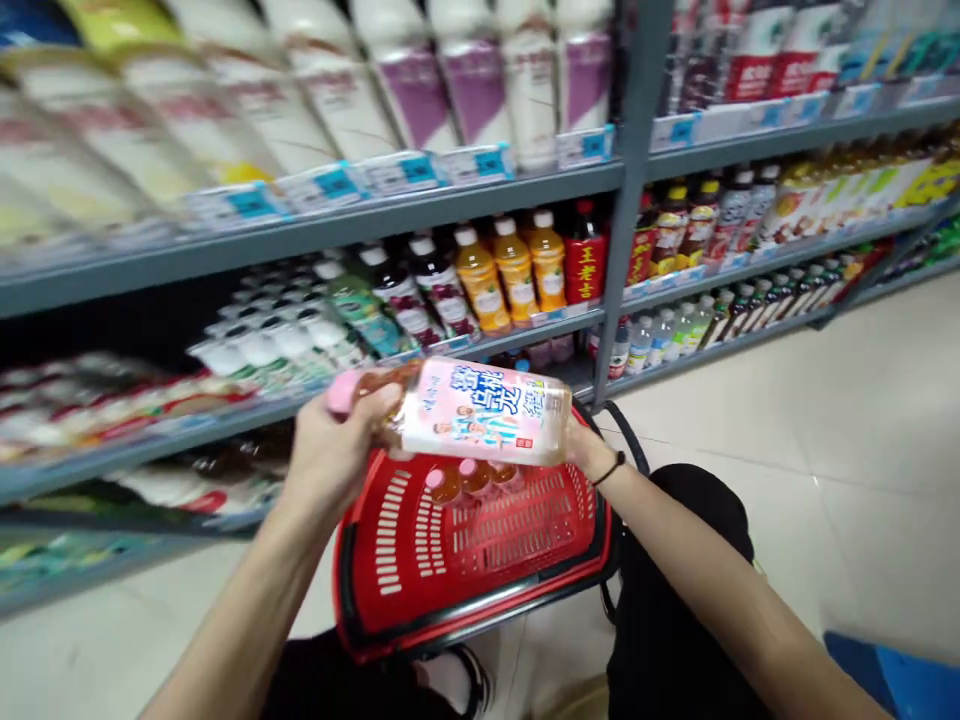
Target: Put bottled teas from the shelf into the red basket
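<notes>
A large drink bottle (pixel 487 412) with a pink label and pink cap lies sideways across my view, held above the basket. My left hand (pixel 337 435) is wrapped round its neck end, close to the cap. At the bottle's base is my right hand (pixel 585 450), its fingers mostly hidden behind the bottle. Beneath sits a red shopping basket (pixel 397 600) with slotted walls and a black-trimmed rim. Inside it, several pink-capped bottles (pixel 469 482) show, partly covered by the held one.
Grey store shelving (pixel 634 200) with several tiers of drinks runs along the front. Orange juice bottles (pixel 517 280) stand on the middle shelf beside a red bottle (pixel 585 260). Pale floor tiles (pixel 847 440) extend to the right. My black-clothed knee (pixel 697 510) is right of the basket.
</notes>
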`<state>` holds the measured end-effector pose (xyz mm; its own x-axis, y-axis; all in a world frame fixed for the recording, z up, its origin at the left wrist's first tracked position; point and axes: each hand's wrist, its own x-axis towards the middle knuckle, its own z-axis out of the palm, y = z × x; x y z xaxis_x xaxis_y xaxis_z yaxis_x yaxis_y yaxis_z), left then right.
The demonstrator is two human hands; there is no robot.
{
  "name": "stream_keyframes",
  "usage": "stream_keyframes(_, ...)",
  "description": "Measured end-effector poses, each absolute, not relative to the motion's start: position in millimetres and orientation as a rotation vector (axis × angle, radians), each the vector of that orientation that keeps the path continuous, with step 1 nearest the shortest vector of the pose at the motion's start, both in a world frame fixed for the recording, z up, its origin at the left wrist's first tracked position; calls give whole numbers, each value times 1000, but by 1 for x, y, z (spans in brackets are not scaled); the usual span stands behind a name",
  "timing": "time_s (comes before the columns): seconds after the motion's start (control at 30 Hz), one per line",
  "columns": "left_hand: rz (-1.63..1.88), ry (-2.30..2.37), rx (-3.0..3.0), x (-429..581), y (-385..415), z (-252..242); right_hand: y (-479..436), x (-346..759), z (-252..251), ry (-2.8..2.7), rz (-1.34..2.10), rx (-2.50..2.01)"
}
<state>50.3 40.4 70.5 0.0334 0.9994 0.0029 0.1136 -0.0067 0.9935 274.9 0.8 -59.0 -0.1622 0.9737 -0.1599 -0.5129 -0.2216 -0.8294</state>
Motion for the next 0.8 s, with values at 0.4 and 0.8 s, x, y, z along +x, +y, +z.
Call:
stream_keyframes(0.4, 1148, 1217, 1060, -32, 58, -18, -23, 206, -47, -629, 2059, -1005)
stream_keyframes(0.8, 1045, 1130, 1169, 0, 39, -46, -22, 168, -81, -576, 1840, -1146)
